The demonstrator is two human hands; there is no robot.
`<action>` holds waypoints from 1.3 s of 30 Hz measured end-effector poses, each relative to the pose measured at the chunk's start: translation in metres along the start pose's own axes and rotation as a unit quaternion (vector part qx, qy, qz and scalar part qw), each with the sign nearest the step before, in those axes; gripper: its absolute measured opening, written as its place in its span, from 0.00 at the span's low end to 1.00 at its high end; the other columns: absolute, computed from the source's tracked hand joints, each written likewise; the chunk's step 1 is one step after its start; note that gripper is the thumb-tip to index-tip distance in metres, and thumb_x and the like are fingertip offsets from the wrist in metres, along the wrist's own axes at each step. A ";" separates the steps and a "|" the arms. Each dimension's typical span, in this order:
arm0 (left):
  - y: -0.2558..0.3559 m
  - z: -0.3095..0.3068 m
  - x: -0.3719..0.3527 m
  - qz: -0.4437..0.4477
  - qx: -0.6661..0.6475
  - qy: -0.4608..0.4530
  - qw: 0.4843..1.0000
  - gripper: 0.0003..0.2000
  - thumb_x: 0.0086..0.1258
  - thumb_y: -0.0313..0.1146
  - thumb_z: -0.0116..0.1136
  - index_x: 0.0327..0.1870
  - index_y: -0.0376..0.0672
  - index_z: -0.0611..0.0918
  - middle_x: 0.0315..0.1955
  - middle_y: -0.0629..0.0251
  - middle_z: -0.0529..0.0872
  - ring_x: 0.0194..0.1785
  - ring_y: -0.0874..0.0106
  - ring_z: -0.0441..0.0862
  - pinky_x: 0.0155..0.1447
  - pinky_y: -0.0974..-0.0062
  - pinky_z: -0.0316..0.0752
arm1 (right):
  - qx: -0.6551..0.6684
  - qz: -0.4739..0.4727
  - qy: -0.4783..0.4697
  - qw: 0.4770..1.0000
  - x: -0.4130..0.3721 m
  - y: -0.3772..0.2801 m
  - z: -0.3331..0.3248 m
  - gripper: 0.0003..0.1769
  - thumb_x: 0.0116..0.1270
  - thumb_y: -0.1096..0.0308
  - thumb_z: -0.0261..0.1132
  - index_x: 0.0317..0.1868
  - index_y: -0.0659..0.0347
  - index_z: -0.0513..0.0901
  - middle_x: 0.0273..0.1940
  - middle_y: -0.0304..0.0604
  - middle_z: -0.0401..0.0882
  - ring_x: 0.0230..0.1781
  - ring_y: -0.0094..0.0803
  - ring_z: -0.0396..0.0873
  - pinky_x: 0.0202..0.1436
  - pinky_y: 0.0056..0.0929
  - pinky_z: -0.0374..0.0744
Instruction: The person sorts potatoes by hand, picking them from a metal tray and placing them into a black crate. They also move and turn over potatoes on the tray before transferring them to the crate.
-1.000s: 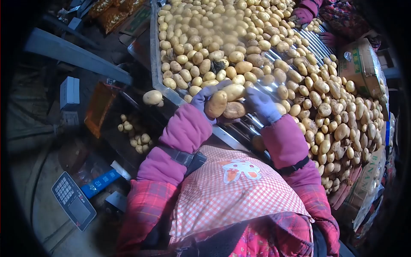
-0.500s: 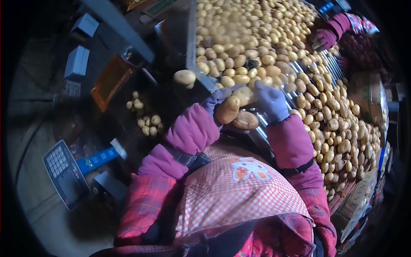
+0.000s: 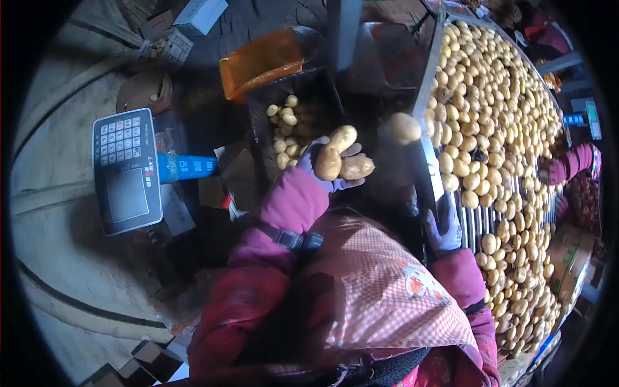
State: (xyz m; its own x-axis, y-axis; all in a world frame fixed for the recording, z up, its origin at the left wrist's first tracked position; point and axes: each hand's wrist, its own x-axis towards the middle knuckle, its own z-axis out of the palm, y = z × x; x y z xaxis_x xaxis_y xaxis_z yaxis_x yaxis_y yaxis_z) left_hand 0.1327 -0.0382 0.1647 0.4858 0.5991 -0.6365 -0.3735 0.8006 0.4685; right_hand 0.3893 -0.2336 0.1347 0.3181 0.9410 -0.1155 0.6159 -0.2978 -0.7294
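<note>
My left hand [image 3: 311, 156], in a purple knit glove, is closed around three potatoes: an upper potato [image 3: 344, 137], a lower potato [image 3: 328, 163] and a brownish potato [image 3: 357, 168] on the right. It is just right of a dark bin [image 3: 256, 132] with several potatoes inside. My right hand [image 3: 443, 226], also gloved, is at the metal edge of the sorting table [image 3: 431, 155]. Its fingers are stretched out and hold nothing visible. A lone blurred potato [image 3: 404, 128] is just outside the table's left edge. Many potatoes [image 3: 496, 109] cover the rollers.
A scale display with keypad [image 3: 129, 171] stands at left on a blue post [image 3: 187, 166]. An orange crate [image 3: 261, 61] and a grey metal post [image 3: 346, 35] are beyond the bin. Across the table, another person's gloved hand [image 3: 553, 171] reaches among the potatoes.
My view has turned left. My left hand has moved away from the table toward the dark bin with the three potatoes. My right hand has separated from them and dropped to the table edge.
</note>
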 end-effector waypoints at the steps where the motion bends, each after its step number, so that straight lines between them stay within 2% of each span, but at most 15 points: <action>1: 0.006 -0.001 0.001 0.008 0.015 0.032 0.999 0.31 0.61 0.50 0.68 0.56 0.36 0.70 0.44 0.60 0.79 0.41 0.62 0.85 0.39 0.60 0.83 | -0.002 -0.008 0.001 1.000 0.000 0.005 -0.002 0.38 0.66 0.68 0.61 0.72 0.71 0.55 0.68 0.61 0.62 0.70 0.45 0.62 0.72 0.37 0.61; 2: -0.003 -0.032 0.021 -0.017 -0.020 0.030 0.999 0.30 0.71 0.60 0.43 0.66 0.51 0.69 0.60 0.56 0.74 0.57 0.43 0.77 0.53 0.36 0.73 | -0.019 0.027 -0.022 0.999 0.001 -0.001 -0.007 0.38 0.66 0.68 0.61 0.72 0.71 0.55 0.68 0.61 0.62 0.71 0.45 0.61 0.72 0.37 0.61; 7: -0.001 -0.060 0.025 0.041 -0.054 0.055 0.996 0.33 0.71 0.63 0.40 0.70 0.51 0.63 0.64 0.55 0.70 0.60 0.45 0.76 0.54 0.36 0.73 | 0.129 0.052 0.018 0.990 0.002 0.017 0.007 0.35 0.68 0.71 0.60 0.72 0.70 0.56 0.67 0.57 0.65 0.70 0.40 0.62 0.72 0.34 0.61; 9: 0.006 -0.082 0.034 0.025 -0.169 -0.067 0.983 0.28 0.70 0.55 0.53 0.65 0.49 0.67 0.59 0.59 0.74 0.55 0.50 0.80 0.49 0.42 0.78 | 0.140 0.075 0.004 0.987 0.001 0.024 0.008 0.34 0.68 0.73 0.60 0.72 0.69 0.57 0.67 0.55 0.66 0.70 0.36 0.63 0.71 0.31 0.61; 14: 0.018 -0.066 0.038 0.094 -0.049 0.055 0.993 0.27 0.66 0.47 0.64 0.60 0.48 0.69 0.54 0.62 0.75 0.51 0.53 0.83 0.48 0.47 0.81 | 0.109 0.083 -0.012 0.990 0.005 0.004 0.001 0.33 0.68 0.73 0.59 0.71 0.67 0.58 0.66 0.54 0.67 0.69 0.35 0.64 0.71 0.31 0.62; 21: 0.027 -0.068 0.044 0.163 -0.106 0.019 0.981 0.27 0.65 0.50 0.64 0.61 0.51 0.69 0.57 0.63 0.72 0.48 0.55 0.85 0.48 0.52 0.81 | 0.006 0.099 -0.023 0.995 0.007 0.007 -0.004 0.32 0.67 0.71 0.60 0.70 0.65 0.61 0.63 0.54 0.71 0.65 0.36 0.69 0.67 0.31 0.67; 23: 0.058 -0.037 0.046 0.160 -0.033 0.222 0.961 0.27 0.66 0.51 0.63 0.61 0.49 0.69 0.53 0.61 0.75 0.46 0.57 0.85 0.49 0.57 0.81 | 0.023 0.055 0.014 0.998 0.008 0.001 0.001 0.32 0.67 0.68 0.61 0.70 0.64 0.63 0.60 0.52 0.74 0.60 0.36 0.74 0.62 0.30 0.72; 27: 0.131 -0.065 0.076 0.225 0.010 0.108 0.968 0.30 0.66 0.51 0.61 0.61 0.38 0.71 0.43 0.56 0.83 0.46 0.55 0.85 0.47 0.57 0.80 | -0.038 0.062 0.003 0.997 0.007 0.008 -0.001 0.33 0.66 0.70 0.61 0.70 0.65 0.62 0.61 0.54 0.73 0.61 0.38 0.73 0.63 0.31 0.72; 28: 0.142 -0.077 0.074 0.423 0.387 0.218 0.790 0.30 0.67 0.50 0.60 0.62 0.38 0.70 0.47 0.55 0.83 0.47 0.53 0.84 0.48 0.57 0.80 | 0.001 0.074 -0.003 0.997 0.006 0.015 0.002 0.33 0.66 0.70 0.61 0.70 0.66 0.61 0.61 0.55 0.73 0.62 0.39 0.73 0.63 0.32 0.72; 29: 0.151 -0.088 0.070 0.525 0.676 0.280 0.435 0.30 0.67 0.50 0.58 0.63 0.38 0.70 0.51 0.54 0.83 0.48 0.51 0.84 0.48 0.57 0.80 | 0.039 0.087 -0.010 0.995 0.003 0.018 0.001 0.33 0.66 0.70 0.61 0.70 0.66 0.61 0.61 0.55 0.72 0.62 0.39 0.73 0.62 0.33 0.72; 31: 0.180 -0.081 0.063 0.258 0.655 0.392 0.593 0.29 0.67 0.48 0.57 0.65 0.42 0.71 0.56 0.55 0.81 0.51 0.50 0.83 0.50 0.58 0.80 | 0.063 0.143 -0.037 0.987 0.008 -0.012 -0.006 0.33 0.66 0.72 0.61 0.70 0.68 0.60 0.62 0.56 0.70 0.66 0.39 0.69 0.66 0.33 0.68; 32: 0.183 -0.086 0.069 0.265 0.654 0.385 0.594 0.29 0.67 0.48 0.57 0.65 0.42 0.71 0.56 0.55 0.81 0.51 0.50 0.83 0.50 0.58 0.80 | 0.045 0.111 -0.016 0.993 0.006 0.004 -0.003 0.33 0.66 0.72 0.61 0.70 0.68 0.60 0.61 0.55 0.71 0.64 0.39 0.70 0.66 0.33 0.69; 35: 0.159 -0.135 0.118 0.300 0.160 0.263 0.903 0.25 0.64 0.41 0.56 0.63 0.45 0.73 0.52 0.62 0.83 0.53 0.58 0.81 0.50 0.61 0.79 | -0.053 0.092 -0.014 0.994 0.004 0.000 -0.006 0.36 0.63 0.68 0.64 0.69 0.68 0.61 0.57 0.57 0.73 0.61 0.45 0.73 0.64 0.36 0.71; 36: 0.144 -0.148 0.141 0.270 -0.026 0.200 0.941 0.24 0.63 0.39 0.55 0.62 0.46 0.74 0.51 0.64 0.83 0.53 0.61 0.81 0.50 0.62 0.79 | -0.070 0.117 -0.029 0.990 0.007 -0.010 -0.009 0.36 0.62 0.68 0.65 0.69 0.68 0.61 0.55 0.58 0.74 0.58 0.48 0.73 0.62 0.38 0.72; 39: 0.110 -0.081 0.152 0.125 0.097 0.090 0.983 0.24 0.64 0.38 0.55 0.64 0.55 0.72 0.55 0.65 0.80 0.48 0.58 0.82 0.51 0.62 0.77 | -0.121 0.060 -0.013 0.991 0.011 -0.016 -0.012 0.36 0.61 0.66 0.66 0.67 0.67 0.63 0.46 0.56 0.76 0.49 0.51 0.75 0.53 0.41 0.74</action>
State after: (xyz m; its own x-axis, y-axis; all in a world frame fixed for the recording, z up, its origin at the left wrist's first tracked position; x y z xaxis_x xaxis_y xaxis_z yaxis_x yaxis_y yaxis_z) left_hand 0.1019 0.1398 0.0698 0.2437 0.7802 -0.5762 -0.2975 0.6256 0.7212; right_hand 0.3916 -0.2200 0.1527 0.3826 0.8994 -0.2113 0.7311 -0.4345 -0.5260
